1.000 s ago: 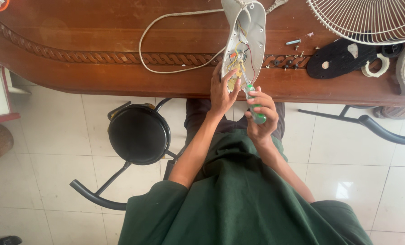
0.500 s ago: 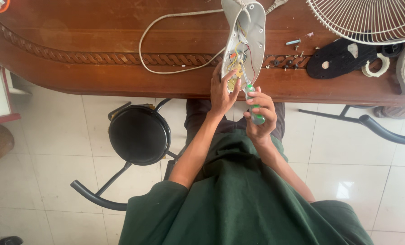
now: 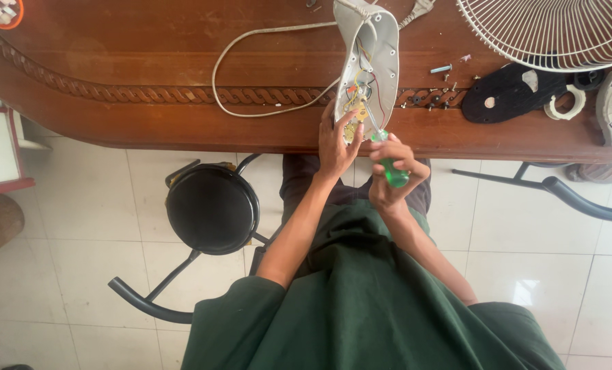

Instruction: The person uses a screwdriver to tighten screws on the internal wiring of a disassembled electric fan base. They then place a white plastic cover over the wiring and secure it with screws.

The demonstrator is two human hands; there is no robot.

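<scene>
Below the carved rope edge of the dark wooden table (image 3: pixel 114 103), pale glossy floor tiles lie open on my left, broken only by a round black stool (image 3: pixel 212 208) on curved tube legs that stands just beside my knees. A thin white cord (image 3: pixel 251 75) loops loosely across the tabletop toward the grey plastic fan housing (image 3: pixel 369 65), which lies tilted over the table's near edge with coloured wires showing inside its hollow shell. My left hand (image 3: pixel 337 140) grips the housing's lower end, fingers curled around its rim, thumb against the wiring. My right hand (image 3: pixel 392 171) is closed round a translucent green screwdriver handle (image 3: pixel 392 171), just off the table edge, its tip pointing up at the housing's open end; I cannot tell whether it touches. Further right, small screws (image 3: pixel 439 69) lie scattered, then a flat black plate (image 3: pixel 511 92), a white ring (image 3: pixel 568 104), and the white wire fan guard (image 3: pixel 559 31), crowding that side of the table.
</scene>
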